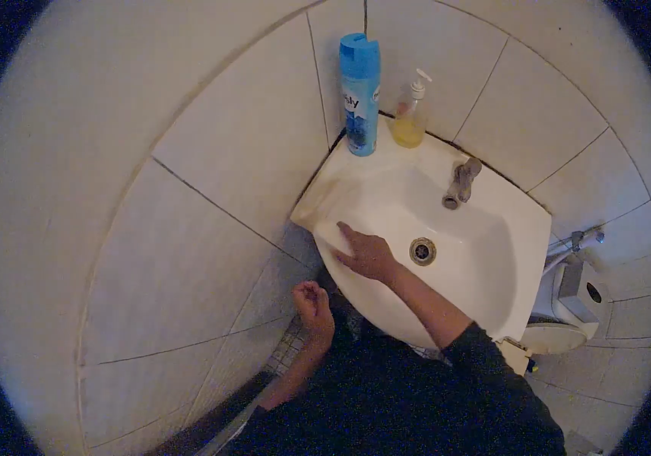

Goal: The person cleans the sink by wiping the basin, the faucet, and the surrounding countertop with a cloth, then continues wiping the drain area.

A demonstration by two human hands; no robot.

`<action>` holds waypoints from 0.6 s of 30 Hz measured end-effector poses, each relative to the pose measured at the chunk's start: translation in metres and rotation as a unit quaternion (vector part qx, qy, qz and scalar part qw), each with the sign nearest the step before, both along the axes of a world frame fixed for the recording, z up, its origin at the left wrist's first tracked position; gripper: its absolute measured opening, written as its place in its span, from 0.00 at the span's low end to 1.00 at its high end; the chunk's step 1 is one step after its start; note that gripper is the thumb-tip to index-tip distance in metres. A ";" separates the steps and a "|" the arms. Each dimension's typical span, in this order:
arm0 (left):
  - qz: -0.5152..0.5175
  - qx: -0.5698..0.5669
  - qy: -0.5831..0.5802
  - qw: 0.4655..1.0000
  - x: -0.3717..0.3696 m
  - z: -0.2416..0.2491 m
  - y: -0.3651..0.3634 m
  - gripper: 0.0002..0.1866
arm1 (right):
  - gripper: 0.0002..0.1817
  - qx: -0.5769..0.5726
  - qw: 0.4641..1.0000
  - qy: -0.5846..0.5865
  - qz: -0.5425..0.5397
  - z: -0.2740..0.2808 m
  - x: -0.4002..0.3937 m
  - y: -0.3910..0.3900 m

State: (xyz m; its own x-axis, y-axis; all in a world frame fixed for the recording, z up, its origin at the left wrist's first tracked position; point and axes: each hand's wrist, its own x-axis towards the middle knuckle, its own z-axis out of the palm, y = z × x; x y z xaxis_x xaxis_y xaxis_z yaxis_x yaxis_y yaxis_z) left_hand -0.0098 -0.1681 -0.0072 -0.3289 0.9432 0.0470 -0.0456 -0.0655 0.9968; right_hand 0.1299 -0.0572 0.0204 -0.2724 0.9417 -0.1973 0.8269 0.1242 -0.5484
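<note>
A white sink (485, 281) with a metal tap (462, 183) and a round drain (422, 251) fills the middle of the view. My right hand (367, 254) is at the left rim of the sink, fingers pointing left and spread apart, with nothing seen in it. Below and to the left, beside the sink, my left hand (312, 305) is raised with its fingers curled in; whatever they may hold is hidden. A blue spray can (360, 99) stands upright at the back left corner of the sink. Beside it is a clear pump bottle (410, 125) with yellow liquid.
Tiled walls (211, 266) rise close on the left and behind the sink. To the right are a white toilet (561, 337), a grey box-like object (580, 289) with a dark round opening, and a metal fitting (587, 239) on the wall.
</note>
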 end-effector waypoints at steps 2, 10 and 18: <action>0.009 -0.003 -0.004 1.000 0.000 -0.003 0.001 0.10 | 0.37 0.115 0.976 0.003 0.184 -0.003 0.018 -0.005; 0.017 -0.026 -0.008 0.999 -0.007 -0.014 -0.005 0.10 | 0.36 0.082 0.977 -0.074 0.181 0.015 0.009 0.011; 0.040 -0.012 -0.080 0.996 -0.009 -0.006 -0.002 0.10 | 0.34 0.109 0.965 -0.098 0.217 0.026 -0.003 0.018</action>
